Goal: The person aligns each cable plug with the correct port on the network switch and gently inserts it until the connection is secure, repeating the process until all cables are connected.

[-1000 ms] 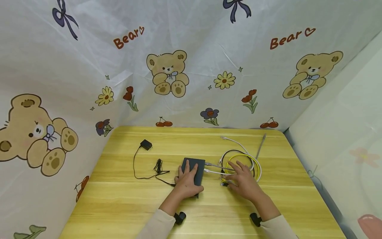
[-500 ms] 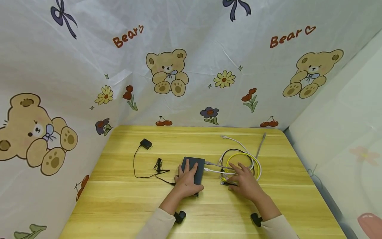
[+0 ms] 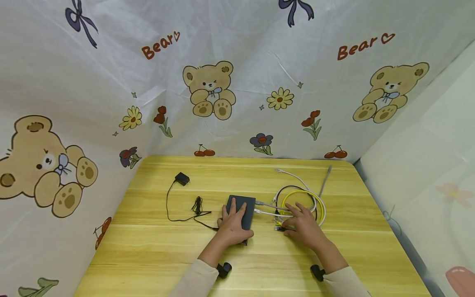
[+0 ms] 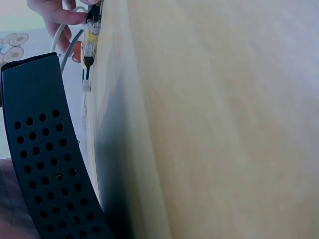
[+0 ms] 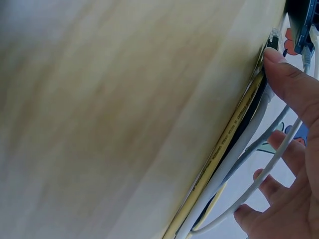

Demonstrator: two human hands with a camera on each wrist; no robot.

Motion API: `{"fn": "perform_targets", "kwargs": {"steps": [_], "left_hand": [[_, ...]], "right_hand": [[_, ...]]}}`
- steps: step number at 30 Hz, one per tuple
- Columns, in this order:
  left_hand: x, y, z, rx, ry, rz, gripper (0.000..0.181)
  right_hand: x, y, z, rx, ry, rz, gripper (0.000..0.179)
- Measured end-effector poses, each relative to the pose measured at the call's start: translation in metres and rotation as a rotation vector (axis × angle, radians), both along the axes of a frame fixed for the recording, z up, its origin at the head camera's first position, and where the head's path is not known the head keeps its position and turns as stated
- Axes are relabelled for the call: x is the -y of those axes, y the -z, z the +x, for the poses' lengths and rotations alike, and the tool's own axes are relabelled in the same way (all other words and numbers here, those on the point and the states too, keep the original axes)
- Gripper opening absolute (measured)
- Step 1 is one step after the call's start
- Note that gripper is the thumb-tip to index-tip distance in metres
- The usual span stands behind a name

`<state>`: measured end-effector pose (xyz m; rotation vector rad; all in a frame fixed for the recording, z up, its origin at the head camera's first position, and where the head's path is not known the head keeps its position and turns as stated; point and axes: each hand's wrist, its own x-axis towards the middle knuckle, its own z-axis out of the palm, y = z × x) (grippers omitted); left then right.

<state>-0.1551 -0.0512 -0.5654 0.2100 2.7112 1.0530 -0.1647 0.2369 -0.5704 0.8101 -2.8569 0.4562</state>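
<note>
A flat dark network switch (image 3: 240, 200) lies mid-table with a grey and a white network cable plugged into its right side. My left hand (image 3: 231, 229) rests on it, fingers spread straight over the top and thumb by the near right edge. The left wrist view shows its perforated side (image 4: 47, 144) close up. My right hand (image 3: 306, 227) lies over the near part of several coiled cables, among them a yellow cable (image 5: 219, 154) and a white cable (image 5: 234, 149). In the right wrist view the thumb (image 5: 286, 74) touches a bunched cable end; the other fingers are loosely spread.
A black power adapter (image 3: 182, 178) sits at the back left. Its thin cord (image 3: 168, 202), partly bundled, runs to the switch's left side. A grey cable end (image 3: 325, 177) reaches toward the back right. A printed cloth wall (image 3: 241, 49) stands behind the wooden table (image 3: 148, 247).
My right fingers have shifted very slightly at the cable ends. The left hand, the switch and the coil stay in place.
</note>
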Motion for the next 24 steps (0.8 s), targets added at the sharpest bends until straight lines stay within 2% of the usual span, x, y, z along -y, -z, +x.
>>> {"fn": "perform_targets", "kwargs": {"steps": [14, 24], "left_hand": [[0.0007, 0.0015, -0.0007, 0.002, 0.0, 0.006, 0.097], [0.0008, 0.0005, -0.0012, 0.007, -0.001, -0.001, 0.097]], "right_hand": [[0.0062, -0.0018, -0.0005, 0.047, 0.016, 0.027, 0.024], [0.0063, 0.001, -0.0021, 0.053, 0.003, 0.006, 0.022]]}}
